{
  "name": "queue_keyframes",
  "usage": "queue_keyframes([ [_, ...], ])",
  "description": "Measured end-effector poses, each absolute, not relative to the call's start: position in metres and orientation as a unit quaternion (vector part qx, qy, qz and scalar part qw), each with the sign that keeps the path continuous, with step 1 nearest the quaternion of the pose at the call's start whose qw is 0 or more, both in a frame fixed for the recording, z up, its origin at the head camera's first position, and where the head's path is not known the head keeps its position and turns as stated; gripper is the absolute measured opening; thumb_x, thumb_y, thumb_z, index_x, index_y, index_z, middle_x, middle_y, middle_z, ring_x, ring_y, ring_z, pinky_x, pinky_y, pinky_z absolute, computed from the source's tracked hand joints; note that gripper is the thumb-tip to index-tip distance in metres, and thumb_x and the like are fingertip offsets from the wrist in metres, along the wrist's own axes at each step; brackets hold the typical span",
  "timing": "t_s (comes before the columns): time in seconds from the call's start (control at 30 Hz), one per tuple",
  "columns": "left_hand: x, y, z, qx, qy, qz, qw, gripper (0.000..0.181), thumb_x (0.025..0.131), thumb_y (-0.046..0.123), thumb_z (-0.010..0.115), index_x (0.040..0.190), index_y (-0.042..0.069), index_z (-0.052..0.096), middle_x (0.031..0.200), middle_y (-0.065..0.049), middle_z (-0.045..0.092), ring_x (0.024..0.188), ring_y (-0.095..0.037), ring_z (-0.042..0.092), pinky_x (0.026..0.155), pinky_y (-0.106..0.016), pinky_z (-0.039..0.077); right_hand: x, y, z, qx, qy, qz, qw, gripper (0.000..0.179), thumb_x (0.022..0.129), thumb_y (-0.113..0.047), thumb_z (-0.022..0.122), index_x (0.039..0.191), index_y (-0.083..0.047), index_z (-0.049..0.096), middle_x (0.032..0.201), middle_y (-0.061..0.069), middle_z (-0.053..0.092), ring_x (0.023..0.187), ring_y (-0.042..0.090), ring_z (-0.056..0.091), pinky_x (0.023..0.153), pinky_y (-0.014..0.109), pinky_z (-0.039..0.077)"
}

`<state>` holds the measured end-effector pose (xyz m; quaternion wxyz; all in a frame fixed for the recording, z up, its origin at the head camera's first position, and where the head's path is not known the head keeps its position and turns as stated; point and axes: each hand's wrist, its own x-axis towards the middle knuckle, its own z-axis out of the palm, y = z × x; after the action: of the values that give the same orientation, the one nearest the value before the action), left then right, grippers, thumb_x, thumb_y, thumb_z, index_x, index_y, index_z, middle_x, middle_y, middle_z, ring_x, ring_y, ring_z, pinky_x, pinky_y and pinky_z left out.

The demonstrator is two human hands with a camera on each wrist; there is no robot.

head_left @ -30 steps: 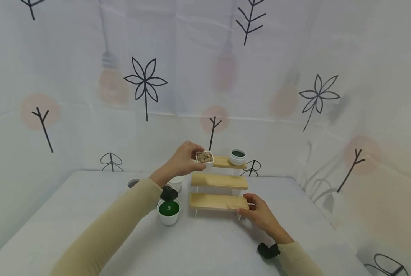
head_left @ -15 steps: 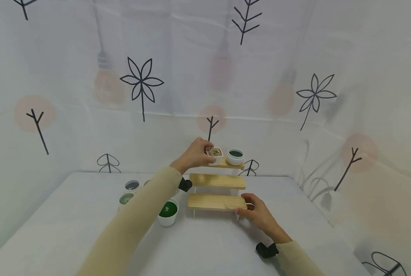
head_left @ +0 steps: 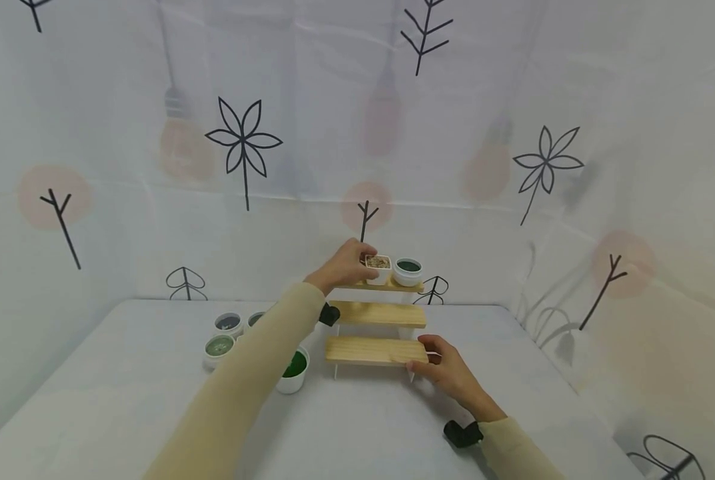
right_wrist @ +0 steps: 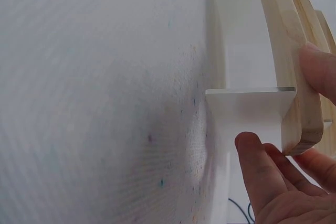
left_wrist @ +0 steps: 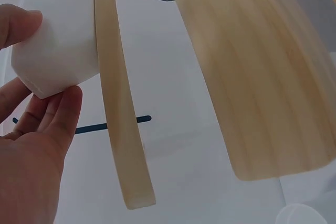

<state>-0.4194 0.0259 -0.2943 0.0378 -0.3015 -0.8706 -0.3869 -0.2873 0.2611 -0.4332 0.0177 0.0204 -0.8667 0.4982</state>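
Observation:
My left hand (head_left: pixel 348 265) holds a small square white pot (head_left: pixel 378 269) filled with tan gravel between thumb and fingers. The pot is at the top board (head_left: pixel 363 287) of a three-step wooden stand; in the left wrist view the white pot (left_wrist: pixel 60 40) meets the board's edge. Just right of it on that board sits a round white pot (head_left: pixel 407 272) with a dark green top. My right hand (head_left: pixel 450 370) grips the right end of the lowest board (head_left: pixel 375 350), thumb on one face and fingers at the end, beside a white support (right_wrist: pixel 252 95).
Left of the stand, several white pots stand on the white table, among them a bright green one (head_left: pixel 294 373), a pale green one (head_left: pixel 219 347) and a dark grey one (head_left: pixel 228 323). The middle board (head_left: pixel 378 313) bears nothing. A printed cloth backdrop (head_left: pixel 309 167) rises behind.
My left hand has carried the gravel pot rightward to the top board, close beside the round pot. More pots at the left have come into view. My right hand keeps its grip.

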Motion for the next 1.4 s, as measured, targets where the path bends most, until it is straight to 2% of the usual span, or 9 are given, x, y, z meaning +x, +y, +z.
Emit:
queue_keyframes([
  [0.2, -0.421, 0.027, -0.295, -0.305, -0.864, -0.4, 0.034, 0.049, 0.077, 0.007, 0.072, 0.123, -0.004, 0.06, 0.111, -0.014, 0.055, 0.095, -0.02, 0.054, 0.083, -0.028, 0.049, -0.287, 0.258, -0.432, 0.019, -0.867, 0.498, 0.013, 0.073, 0.078, -0.035, 0.078, 0.136, -0.006, 0.046, 0.132, 0.014, 0.051, 0.112, 0.027, 0.056, 0.092, 0.044, 0.049],
  [0.53, -0.409, 0.01, -0.298, -0.296, -0.879, -0.37, 0.053, 0.062, 0.081, 0.023, 0.072, 0.135, 0.003, 0.051, 0.124, -0.016, 0.048, 0.113, -0.03, 0.047, 0.094, -0.036, 0.045, -0.288, 0.257, -0.43, 0.022, -0.866, 0.499, 0.016, 0.074, 0.077, -0.035, 0.08, 0.135, -0.004, 0.046, 0.13, 0.015, 0.052, 0.109, 0.027, 0.057, 0.089, 0.043, 0.05],
  [0.73, -0.38, -0.015, -0.299, -0.303, -0.862, -0.401, 0.063, 0.057, 0.084, 0.02, 0.07, 0.134, 0.001, 0.051, 0.129, -0.016, 0.044, 0.122, -0.033, 0.044, 0.099, -0.036, 0.046, -0.288, 0.255, -0.431, 0.023, -0.873, 0.486, 0.021, 0.075, 0.077, -0.036, 0.08, 0.135, -0.004, 0.046, 0.129, 0.015, 0.053, 0.109, 0.027, 0.058, 0.092, 0.044, 0.049],
  [1.0, -0.333, -0.053, -0.32, -0.338, -0.836, -0.419, 0.104, 0.052, 0.084, 0.016, 0.071, 0.129, -0.003, 0.053, 0.124, -0.014, 0.048, 0.116, -0.029, 0.048, 0.098, -0.04, 0.047, -0.287, 0.254, -0.434, 0.011, -0.875, 0.483, 0.017, 0.076, 0.076, -0.039, 0.079, 0.135, -0.005, 0.046, 0.13, 0.016, 0.052, 0.111, 0.028, 0.057, 0.093, 0.046, 0.048],
  [1.27, -0.294, -0.087, -0.352, -0.325, -0.831, -0.432, 0.13, 0.045, 0.083, 0.018, 0.072, 0.125, 0.007, 0.058, 0.122, -0.009, 0.051, 0.115, -0.021, 0.05, 0.096, -0.038, 0.048, -0.286, 0.256, -0.433, 0.013, -0.88, 0.474, 0.02, 0.077, 0.077, -0.039, 0.078, 0.137, -0.004, 0.045, 0.132, 0.017, 0.052, 0.111, 0.029, 0.058, 0.091, 0.045, 0.049],
  [1.4, -0.283, -0.1, -0.362, -0.301, -0.841, -0.429, 0.137, 0.045, 0.083, 0.021, 0.073, 0.125, 0.011, 0.058, 0.123, -0.005, 0.052, 0.113, -0.022, 0.053, 0.095, -0.042, 0.048, -0.285, 0.256, -0.43, 0.016, -0.88, 0.475, 0.019, 0.076, 0.078, -0.038, 0.078, 0.137, -0.004, 0.044, 0.133, 0.017, 0.05, 0.113, 0.031, 0.057, 0.091, 0.045, 0.049],
])
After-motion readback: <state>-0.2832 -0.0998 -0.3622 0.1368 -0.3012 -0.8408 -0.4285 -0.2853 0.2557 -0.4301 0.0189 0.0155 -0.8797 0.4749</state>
